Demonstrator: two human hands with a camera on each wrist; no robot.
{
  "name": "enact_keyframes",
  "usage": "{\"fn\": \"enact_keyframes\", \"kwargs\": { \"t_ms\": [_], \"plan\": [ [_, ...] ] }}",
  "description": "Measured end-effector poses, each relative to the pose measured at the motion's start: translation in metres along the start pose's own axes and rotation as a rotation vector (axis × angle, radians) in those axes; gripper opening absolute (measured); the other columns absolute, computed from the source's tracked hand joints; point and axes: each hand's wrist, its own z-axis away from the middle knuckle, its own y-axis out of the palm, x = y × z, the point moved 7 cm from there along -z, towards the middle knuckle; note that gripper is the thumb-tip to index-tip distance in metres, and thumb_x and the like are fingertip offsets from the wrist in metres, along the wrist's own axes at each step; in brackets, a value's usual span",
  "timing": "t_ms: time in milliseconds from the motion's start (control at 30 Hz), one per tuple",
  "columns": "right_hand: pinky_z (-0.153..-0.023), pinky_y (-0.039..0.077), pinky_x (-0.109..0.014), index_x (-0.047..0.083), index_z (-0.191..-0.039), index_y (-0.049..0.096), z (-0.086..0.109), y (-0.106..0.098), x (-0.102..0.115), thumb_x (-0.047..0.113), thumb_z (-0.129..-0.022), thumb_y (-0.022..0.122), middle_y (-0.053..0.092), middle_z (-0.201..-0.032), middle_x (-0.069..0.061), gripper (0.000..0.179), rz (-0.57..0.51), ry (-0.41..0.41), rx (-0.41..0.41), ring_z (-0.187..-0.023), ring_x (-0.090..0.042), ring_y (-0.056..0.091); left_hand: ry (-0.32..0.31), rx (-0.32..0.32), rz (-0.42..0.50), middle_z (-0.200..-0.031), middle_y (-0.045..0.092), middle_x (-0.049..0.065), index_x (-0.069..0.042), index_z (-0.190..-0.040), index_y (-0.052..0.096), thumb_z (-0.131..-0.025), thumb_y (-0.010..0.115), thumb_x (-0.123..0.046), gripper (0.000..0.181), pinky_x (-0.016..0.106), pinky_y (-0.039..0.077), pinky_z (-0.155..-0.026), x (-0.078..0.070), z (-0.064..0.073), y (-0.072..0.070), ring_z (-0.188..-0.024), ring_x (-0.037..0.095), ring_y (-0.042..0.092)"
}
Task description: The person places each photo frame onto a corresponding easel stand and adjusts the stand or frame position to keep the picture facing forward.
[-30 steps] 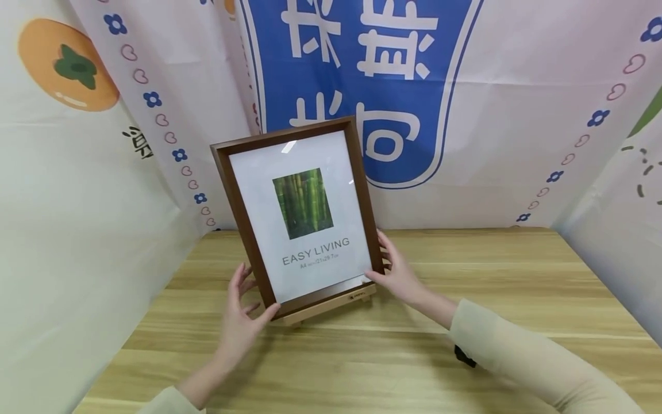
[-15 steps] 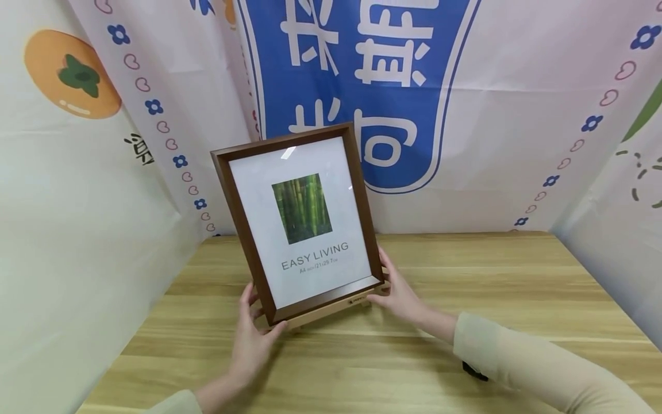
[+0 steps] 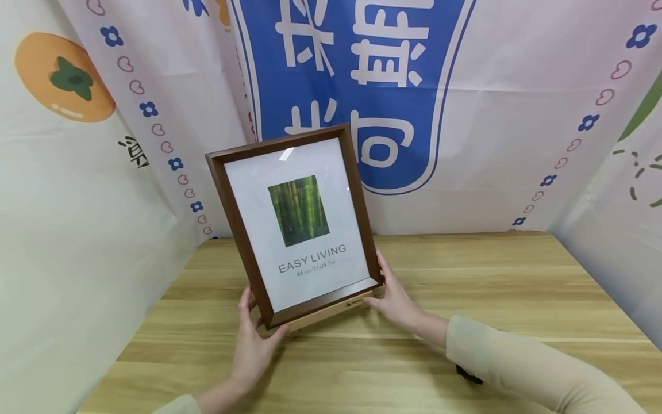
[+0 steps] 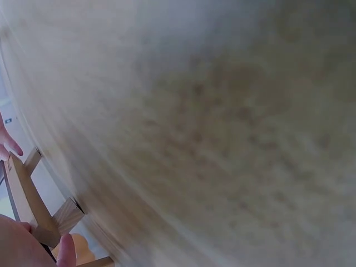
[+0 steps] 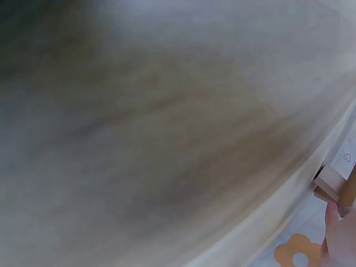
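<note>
A brown picture frame with a bamboo print stands on the ledge of a small light-wood easel, angled on the table in the head view. At the ledge's left end my left hand grips the easel, thumb in front and fingers partly hidden behind. My right hand grips the right end likewise, its fingers beside the frame's lower right edge. Low in the left wrist view, the easel's ledge and legs show near the fingers. The right wrist view catches one wooden easel end by the fingertips.
The wood-grain table reaches back to a printed cloth backdrop, with cloth walls on both sides. Beneath the right sleeve a small black object shows, mostly hidden.
Both thumbs have slid down from the picture frame's lower corners onto the easel's ledge. The left hand has shifted a little right. Frame and easel hold nearly the same place, with a slight camera shift.
</note>
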Motion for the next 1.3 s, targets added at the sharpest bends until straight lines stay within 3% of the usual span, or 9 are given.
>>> {"fn": "enact_keyframes", "kwargs": {
  "t_ms": [200,467,1000,1300],
  "plan": [
    [-0.082,0.056,-0.030,0.016,-0.157,0.005,-0.003,0.001,-0.002,-0.022,-0.072,0.070,0.024,-0.152,-0.025,0.114,-0.071,-0.004,0.011,-0.117,-0.043,0.051,0.003,0.014,-0.015,-0.148,0.025,0.029,-0.014,-0.155,0.002,-0.075,0.077,0.011,0.113,0.051,0.047,-0.096,-0.001,0.001,-0.001,-0.125,0.049,0.041],
    [-0.087,0.054,-0.036,0.013,-0.157,0.007,-0.010,-0.002,-0.002,-0.023,-0.072,0.068,0.022,-0.152,-0.025,0.111,-0.154,-0.007,0.027,-0.119,-0.046,0.049,0.006,0.046,-0.030,-0.141,0.031,0.030,-0.022,-0.156,0.000,-0.078,0.075,0.010,0.113,0.034,0.057,-0.079,-0.001,-0.003,0.000,-0.100,0.045,0.060],
    [-0.087,0.054,-0.037,0.013,-0.157,0.008,-0.010,-0.005,-0.002,-0.024,-0.073,0.068,0.028,-0.147,-0.028,0.109,-0.159,-0.039,0.037,-0.121,-0.049,0.045,-0.029,0.068,-0.043,-0.134,0.038,0.028,-0.024,-0.156,-0.001,-0.079,0.074,0.010,0.113,0.036,0.056,-0.082,0.000,-0.005,0.002,-0.102,0.043,0.059],
    [-0.092,0.052,-0.044,0.013,-0.157,-0.001,-0.011,-0.001,-0.004,-0.011,-0.078,0.072,0.038,-0.140,-0.032,0.110,-0.063,-0.114,0.131,-0.114,-0.047,0.052,-0.046,0.080,0.008,-0.130,0.042,0.028,-0.023,-0.156,-0.005,-0.080,0.072,0.013,0.114,0.032,0.057,-0.081,0.004,0.000,0.002,-0.104,0.043,0.059]
  ]
}}
